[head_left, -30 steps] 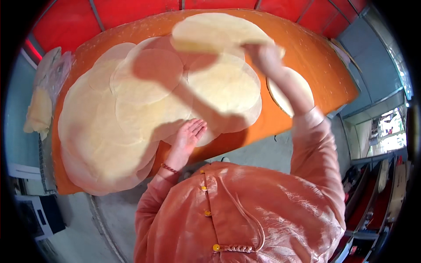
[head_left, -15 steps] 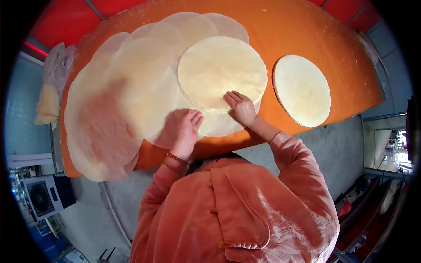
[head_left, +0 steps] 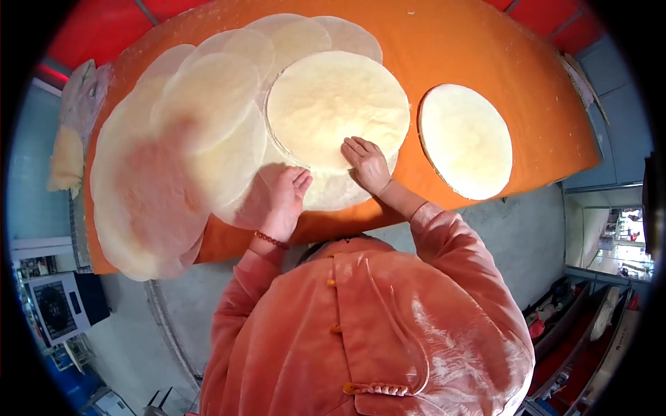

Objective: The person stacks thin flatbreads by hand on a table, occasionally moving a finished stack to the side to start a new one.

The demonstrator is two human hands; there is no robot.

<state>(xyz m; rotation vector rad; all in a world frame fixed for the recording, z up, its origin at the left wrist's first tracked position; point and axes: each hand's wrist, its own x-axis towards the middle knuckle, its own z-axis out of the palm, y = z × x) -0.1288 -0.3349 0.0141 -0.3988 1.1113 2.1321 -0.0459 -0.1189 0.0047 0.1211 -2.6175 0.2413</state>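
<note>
Head view: toward ten o'clock, thin pale round sheets [head_left: 198,142] are overlapping on an orange table [head_left: 544,128]. At eight o'clock their nearest rims are apparently overhanging its edge, so a brushing left sleeve [head_left: 244,291] could be creasing or dragging one off. Just off centre, toward nine o'clock, the left hand [head_left: 282,201] is resting half curled, gripping nothing visible; whether its fingertips are touching sheet is impossible to tell. At twelve o'clock the main stack [head_left: 336,104] is lying flat on other sheets, its layers showing along the lower-left rim. Toward one o'clock the right hand [head_left: 366,165] is lying loosely spread over the stack's lower-right rim, grasping nothing visible. Uneven pressure there could be sliding upper layers out of line, and a snagging fingertip could be tearing a thin rim. At two o'clock a second round stack [head_left: 466,142] is sitting apart, untouched; a wide right-elbow swing could be knocking it askew.
</note>
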